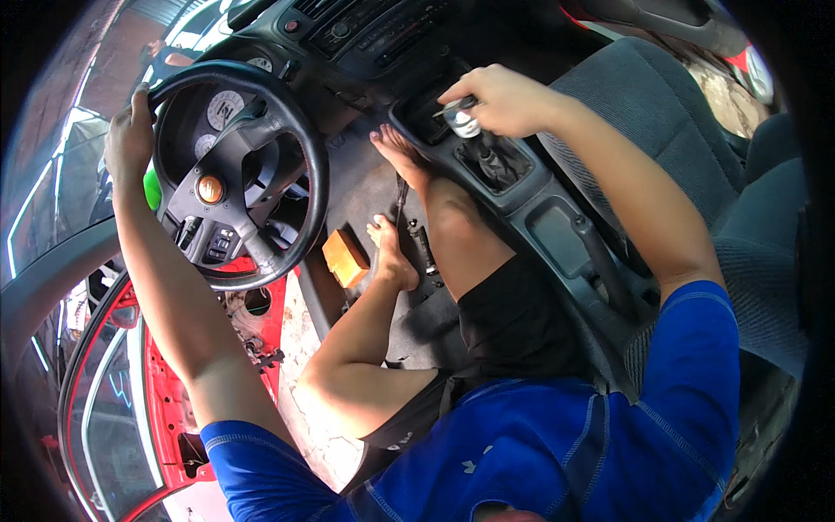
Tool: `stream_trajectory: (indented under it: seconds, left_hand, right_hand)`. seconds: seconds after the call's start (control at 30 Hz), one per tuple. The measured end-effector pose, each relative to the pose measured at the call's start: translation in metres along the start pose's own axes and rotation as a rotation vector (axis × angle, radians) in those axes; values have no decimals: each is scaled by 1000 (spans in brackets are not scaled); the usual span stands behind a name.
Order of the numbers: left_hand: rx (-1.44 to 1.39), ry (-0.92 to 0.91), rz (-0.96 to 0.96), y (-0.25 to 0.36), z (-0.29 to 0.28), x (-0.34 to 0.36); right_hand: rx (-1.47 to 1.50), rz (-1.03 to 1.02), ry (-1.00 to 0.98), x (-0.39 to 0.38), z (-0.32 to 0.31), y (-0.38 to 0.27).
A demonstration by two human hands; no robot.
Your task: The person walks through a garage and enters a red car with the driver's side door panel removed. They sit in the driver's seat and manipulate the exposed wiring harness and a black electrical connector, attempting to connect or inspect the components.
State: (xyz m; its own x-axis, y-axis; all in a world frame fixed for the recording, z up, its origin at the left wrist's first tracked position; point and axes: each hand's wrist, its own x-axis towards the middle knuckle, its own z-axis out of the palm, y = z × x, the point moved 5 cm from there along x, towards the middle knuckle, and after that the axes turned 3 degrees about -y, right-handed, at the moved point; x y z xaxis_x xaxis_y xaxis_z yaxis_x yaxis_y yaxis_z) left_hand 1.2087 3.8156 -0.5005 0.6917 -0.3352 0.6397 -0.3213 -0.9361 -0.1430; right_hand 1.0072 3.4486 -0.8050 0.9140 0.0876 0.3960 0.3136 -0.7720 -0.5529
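Left hand (129, 135) grips the wheel (239, 174) at its upper-left rim — right hand (500, 97) closes over the silver shifter (464, 122) on the console (539, 217), right of the bare feet (396, 200)

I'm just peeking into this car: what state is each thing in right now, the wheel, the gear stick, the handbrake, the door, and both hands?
Steering wheel: turned off centre, gripped at its rim.
Left hand: closed on the wheel's rim.
Gear stick: upright in its boot, silver knob held.
Right hand: wrapped over the knob.
Handbrake lever: lying low, untouched.
Red door: swung open.
Passenger seat: unoccupied.
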Motion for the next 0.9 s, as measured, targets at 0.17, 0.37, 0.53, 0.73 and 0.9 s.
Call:
stream_trajectory:
  seconds: [0.17,0.37,0.53,0.73,0.9]
  left_hand:
    - [-13,47,-95,10,-9,-10]
    - [4,79,-67,20,-3,-6]
    - [20,132,-65,30,-4,-21]
    - [124,197,294,-1,15,10]
    - [-528,-321,-192,-29,11,7]
  right_hand:
    - [-211,172,169,1,-24,28]
    - [-82,50,168,4,4,20]
    - [-163,160,294,4,1,28]
    - [46,211,39,9,-2,21]
    - [-220,98,167,7,-13,32]
